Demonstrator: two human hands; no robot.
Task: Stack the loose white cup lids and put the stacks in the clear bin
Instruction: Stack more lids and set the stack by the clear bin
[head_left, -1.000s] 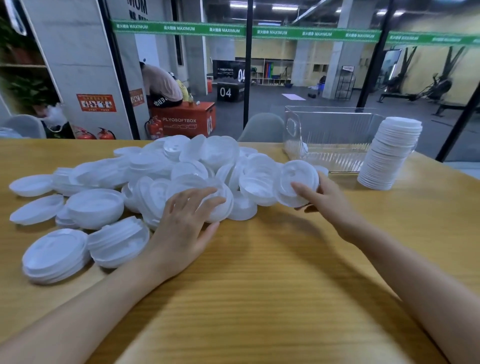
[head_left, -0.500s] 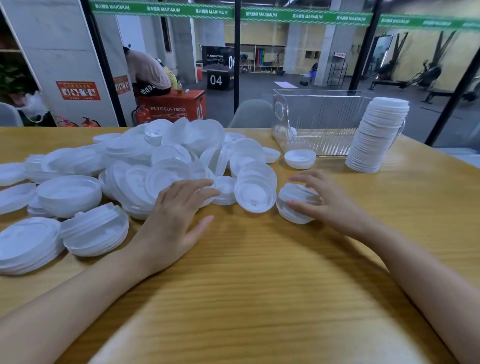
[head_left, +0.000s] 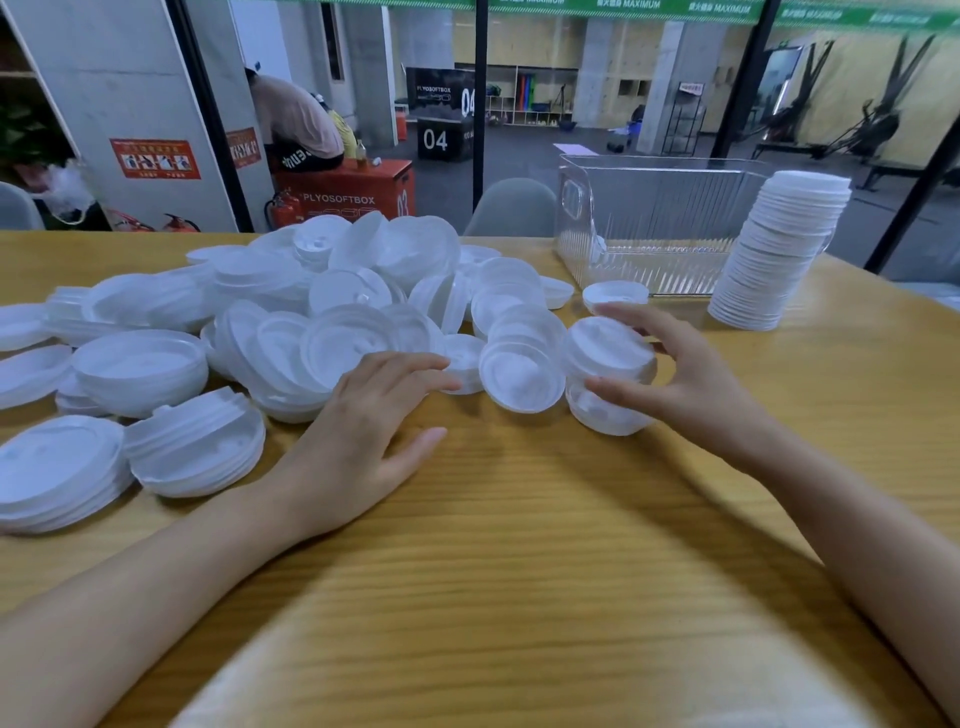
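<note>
A wide pile of loose white cup lids (head_left: 291, 312) covers the left and middle of the wooden table (head_left: 519, 545). My right hand (head_left: 691, 384) grips a small stack of lids (head_left: 605, 358) at the pile's right edge, thumb below and fingers over the top. My left hand (head_left: 363, 441) lies flat on the table with spread fingers, its fingertips touching lids at the pile's front. The clear bin (head_left: 654, 228) stands at the back right. A tall leaning stack of lids (head_left: 779, 254) stands on the table just right of the bin.
Short lid stacks (head_left: 192, 447) lie at the front left. A single lid (head_left: 615, 296) sits in front of the bin. Behind the table are a grey chair (head_left: 511, 208), glass partitions, and a person bent over an orange box (head_left: 353, 192).
My right hand has drawn a few lids back from the pile toward me and lifted them into a small stack. The camera has tilted down. The left hand has barely moved.
</note>
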